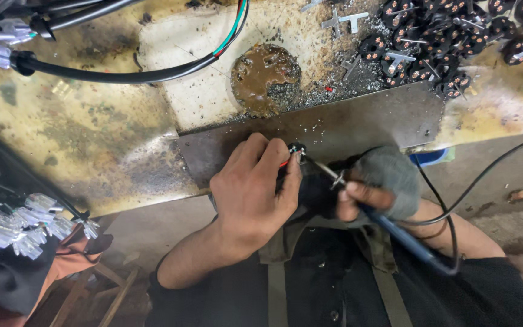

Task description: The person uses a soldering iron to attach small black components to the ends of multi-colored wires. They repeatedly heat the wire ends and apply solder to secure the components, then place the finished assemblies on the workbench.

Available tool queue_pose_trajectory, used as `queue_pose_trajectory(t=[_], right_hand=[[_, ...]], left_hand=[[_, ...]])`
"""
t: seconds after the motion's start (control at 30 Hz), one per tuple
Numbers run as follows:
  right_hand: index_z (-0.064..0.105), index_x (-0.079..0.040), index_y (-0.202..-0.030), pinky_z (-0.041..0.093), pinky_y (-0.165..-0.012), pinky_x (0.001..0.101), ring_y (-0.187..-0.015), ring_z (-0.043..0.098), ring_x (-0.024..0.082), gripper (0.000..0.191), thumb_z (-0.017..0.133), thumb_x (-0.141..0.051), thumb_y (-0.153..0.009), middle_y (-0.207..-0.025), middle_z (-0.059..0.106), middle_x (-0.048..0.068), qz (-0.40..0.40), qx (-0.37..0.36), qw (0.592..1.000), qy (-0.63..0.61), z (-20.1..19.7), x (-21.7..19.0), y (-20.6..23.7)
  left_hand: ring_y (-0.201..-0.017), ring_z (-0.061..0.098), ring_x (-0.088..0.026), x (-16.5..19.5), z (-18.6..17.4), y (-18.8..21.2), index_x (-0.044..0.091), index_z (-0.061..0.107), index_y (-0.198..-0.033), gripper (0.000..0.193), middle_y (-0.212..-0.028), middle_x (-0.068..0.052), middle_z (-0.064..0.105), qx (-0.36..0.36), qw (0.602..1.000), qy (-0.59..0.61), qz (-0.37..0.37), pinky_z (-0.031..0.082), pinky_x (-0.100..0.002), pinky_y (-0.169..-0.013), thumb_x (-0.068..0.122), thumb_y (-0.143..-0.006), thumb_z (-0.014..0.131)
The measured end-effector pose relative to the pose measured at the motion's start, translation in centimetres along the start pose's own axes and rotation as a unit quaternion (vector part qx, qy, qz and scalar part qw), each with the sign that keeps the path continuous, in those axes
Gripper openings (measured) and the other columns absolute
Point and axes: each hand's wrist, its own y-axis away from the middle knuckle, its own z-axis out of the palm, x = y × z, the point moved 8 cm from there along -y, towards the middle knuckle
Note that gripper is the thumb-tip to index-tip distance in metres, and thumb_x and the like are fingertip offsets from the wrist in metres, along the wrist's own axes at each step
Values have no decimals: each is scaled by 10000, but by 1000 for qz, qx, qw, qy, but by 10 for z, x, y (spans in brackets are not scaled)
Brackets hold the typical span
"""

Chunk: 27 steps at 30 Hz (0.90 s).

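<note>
So the left hand has its fingers pinched tight around a small black round part, holding it right at the near edge of the dark metal plate that lies on the grimy desk. The right hand, wrapped in a grey fingerless glove, has its fingers closed around a blue-handled soldering iron, and the metal tip meets the little part just off that same near edge of the plate. The iron's black cord loops away to the right of the plate. Past the plate's far right corner there's a whole pile of similar black round parts. Beyond its far edge sits a round rusty hole, and a thick black cable curves off further left.
</note>
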Motion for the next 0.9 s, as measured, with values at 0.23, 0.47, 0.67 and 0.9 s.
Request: queue_pose_trajectory(t=[0.23, 0.47, 0.67, 0.9], right_hand=[[798, -138, -811, 481, -566, 340, -570, 644, 228, 105, 776, -203, -890, -657, 674, 52, -289, 229, 925, 89, -12, -33, 21], [678, -117, -972, 551, -612, 320, -646, 686, 238, 112, 772, -134, -914, -685, 673, 82, -239, 288, 923, -85, -21, -23, 13], [625, -58, -1020, 517, -656, 319, -693, 658, 204, 203, 798, -131, -943, -744, 657, 51, -408, 344, 844, 58, -24, -69, 24], [650, -165, -756, 450, -627, 335, -644, 630, 252, 185, 797, -247, -834, -669, 612, 74, -166, 217, 956, 109, -11, -41, 7]], left_hand=[[-752, 605, -277, 0, 0, 1, 99, 552, -884, 197, -840, -68, 526, 8, 1000, -7, 10, 457, -422, -605, 161, -936, 732], [-769, 612, -295, 3, -2, -1, 106, 549, -858, 215, -826, -71, 527, 39, 999, -14, 31, 459, -432, -621, 158, -910, 751], [-770, 612, -306, 3, -3, -2, 101, 556, -867, 200, -830, -77, 535, 44, 998, -8, 41, 461, -434, -630, 139, -903, 748], [-767, 615, -306, 3, -3, -2, 102, 570, -861, 192, -823, -81, 533, 41, 998, -11, 40, 461, -430, -623, 143, -897, 754]])
